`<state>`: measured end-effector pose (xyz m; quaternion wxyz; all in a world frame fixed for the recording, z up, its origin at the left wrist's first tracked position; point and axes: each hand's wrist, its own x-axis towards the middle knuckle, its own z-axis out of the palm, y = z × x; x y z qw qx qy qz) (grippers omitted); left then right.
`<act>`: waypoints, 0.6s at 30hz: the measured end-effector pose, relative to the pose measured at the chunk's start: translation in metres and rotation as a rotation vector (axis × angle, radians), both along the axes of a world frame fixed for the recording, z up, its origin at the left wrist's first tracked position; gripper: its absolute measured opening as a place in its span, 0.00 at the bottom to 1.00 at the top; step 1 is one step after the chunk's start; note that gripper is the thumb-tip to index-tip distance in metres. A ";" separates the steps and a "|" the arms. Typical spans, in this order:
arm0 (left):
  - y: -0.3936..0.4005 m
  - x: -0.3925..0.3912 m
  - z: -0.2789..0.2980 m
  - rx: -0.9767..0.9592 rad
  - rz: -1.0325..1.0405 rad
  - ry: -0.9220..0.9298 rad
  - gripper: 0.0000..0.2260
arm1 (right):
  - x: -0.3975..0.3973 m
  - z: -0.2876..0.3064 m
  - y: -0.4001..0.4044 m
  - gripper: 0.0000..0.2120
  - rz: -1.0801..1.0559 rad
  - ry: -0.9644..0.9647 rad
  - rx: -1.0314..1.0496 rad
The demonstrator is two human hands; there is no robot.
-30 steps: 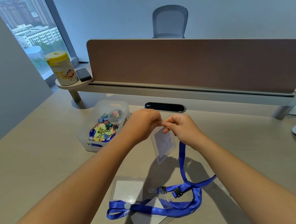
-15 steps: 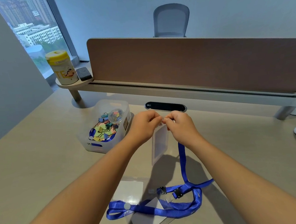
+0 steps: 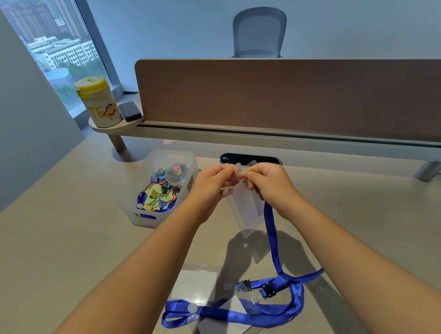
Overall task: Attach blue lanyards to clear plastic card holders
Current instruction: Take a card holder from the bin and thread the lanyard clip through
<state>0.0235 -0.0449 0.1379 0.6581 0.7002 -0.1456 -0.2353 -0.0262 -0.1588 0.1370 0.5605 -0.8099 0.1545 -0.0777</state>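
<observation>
Both hands are raised above the desk (image 3: 64, 256), in front of the black cable slot (image 3: 250, 159). The left hand (image 3: 210, 185) and the right hand (image 3: 270, 181) pinch with closed fingertips the top edge of a clear card holder (image 3: 247, 209), which hangs below them, tilted. A blue lanyard (image 3: 273, 241) drops from under the right hand to the desk, where it lies in loops over more clear holders (image 3: 196, 286). Left of the slot stands a plastic box (image 3: 161, 160) with coloured clips.
</observation>
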 end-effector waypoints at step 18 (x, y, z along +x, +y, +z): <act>0.027 0.020 0.009 0.546 0.390 -1.084 0.07 | 0.037 0.033 0.007 0.08 0.065 0.038 -0.029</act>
